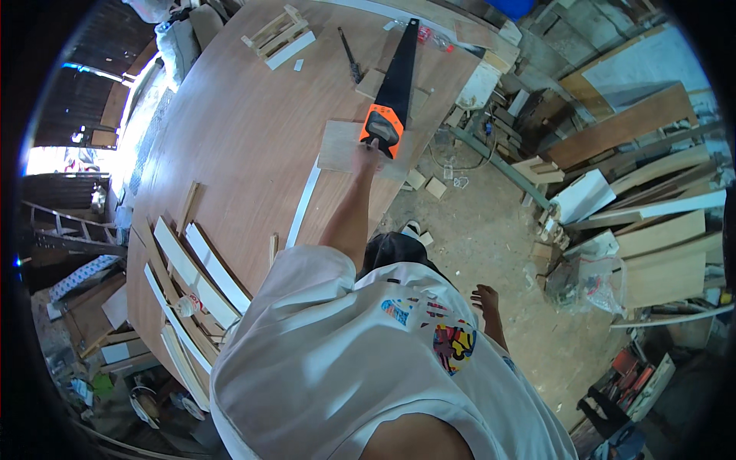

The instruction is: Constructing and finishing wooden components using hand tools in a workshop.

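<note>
My left hand [367, 156] reaches over the worktable [253, 115] and is closed at the near end of the orange handle of a hand saw [396, 84]. The saw's dark blade points away from me, toward the table's far edge. Beneath the handle lies a flat pale board [341, 144], and a smaller wood piece [370, 83] shows beside the blade. At my right side, past my shirt, my right hand [484, 297] hangs above the floor with nothing in it, fingers apart. Left of the blade rests a thin dark tool [349, 55] whose kind I cannot make out.
A small wooden frame [280, 34] sits at the table's far left. White strips [198, 272] and wood lengths lie at the near left; another white strip [304, 203] is nearer the saw. Planks [621, 126] and a plastic bag [590, 287] crowd the right side. Offcuts [435, 188] litter the floor.
</note>
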Motion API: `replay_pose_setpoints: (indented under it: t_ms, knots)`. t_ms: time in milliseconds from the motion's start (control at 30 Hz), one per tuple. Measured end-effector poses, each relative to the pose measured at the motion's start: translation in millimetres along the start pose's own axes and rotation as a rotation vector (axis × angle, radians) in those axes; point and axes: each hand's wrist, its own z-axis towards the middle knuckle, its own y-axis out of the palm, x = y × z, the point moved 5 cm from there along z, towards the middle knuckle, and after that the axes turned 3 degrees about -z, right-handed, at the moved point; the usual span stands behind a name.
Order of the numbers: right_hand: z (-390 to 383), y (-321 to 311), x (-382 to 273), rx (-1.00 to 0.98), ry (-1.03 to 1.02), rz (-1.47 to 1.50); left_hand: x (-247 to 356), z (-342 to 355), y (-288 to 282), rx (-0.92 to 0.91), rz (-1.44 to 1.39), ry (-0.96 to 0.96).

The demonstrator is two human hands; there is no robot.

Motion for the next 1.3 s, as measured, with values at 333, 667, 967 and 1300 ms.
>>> replay_pose_setpoints:
  t_ms: [333,667,967,1300]
  knots:
    - [29,2,-104,0.02,-0.326,-0.437,-27,2,-77,0.259,0.276,-0.018]
    - [40,16,-117,-0.097,-0.224,-0.38,-41,15,-65,0.27,0.262,-0.129]
    - [11,146,-233,-0.102,-0.952,-0.865,-60,-31,-46,0.345,0.289,-0.067]
    - [18,264,-323,-0.073,-1.177,-1.017,-37,-66,-67,0.357,0.109,-0.331]
